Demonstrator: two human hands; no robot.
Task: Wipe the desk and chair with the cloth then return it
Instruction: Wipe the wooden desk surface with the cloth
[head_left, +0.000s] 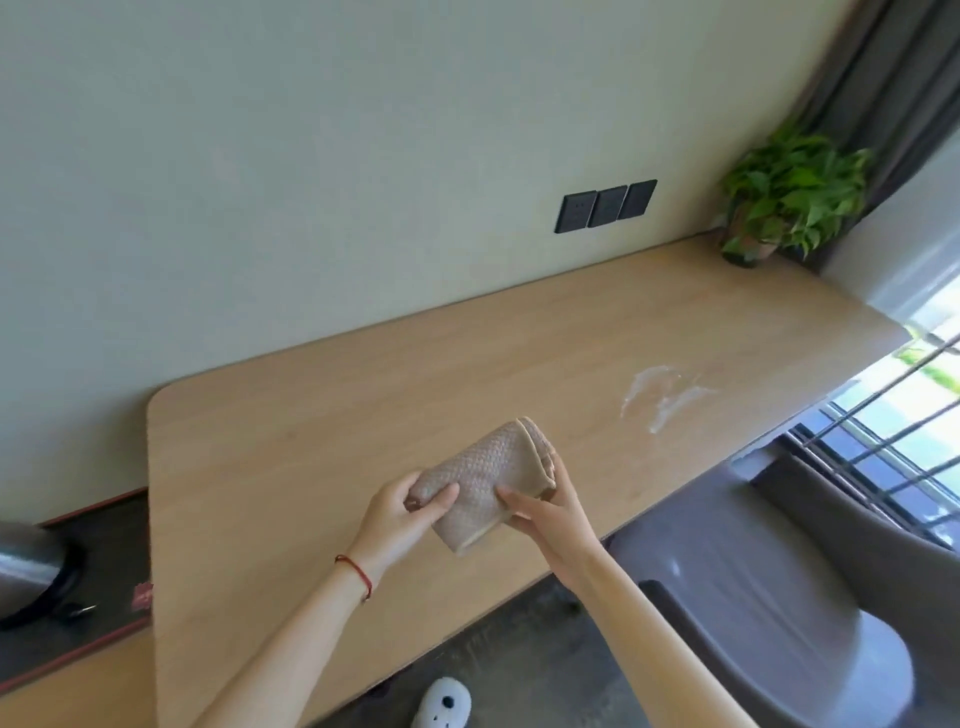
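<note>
The beige waffle-weave folded cloth (493, 486) sits bunched between my two grips, held just above the pale wooden surface (311, 415): left hand (410, 512) pinching one end, right hand (550, 512) clamped on the other. The white powdery smear (660, 395) lies well beyond my right grip. A loose fold could open mid-stroke and drag powder off the edge onto the grey plastic chair (779, 613) beneath it.
</note>
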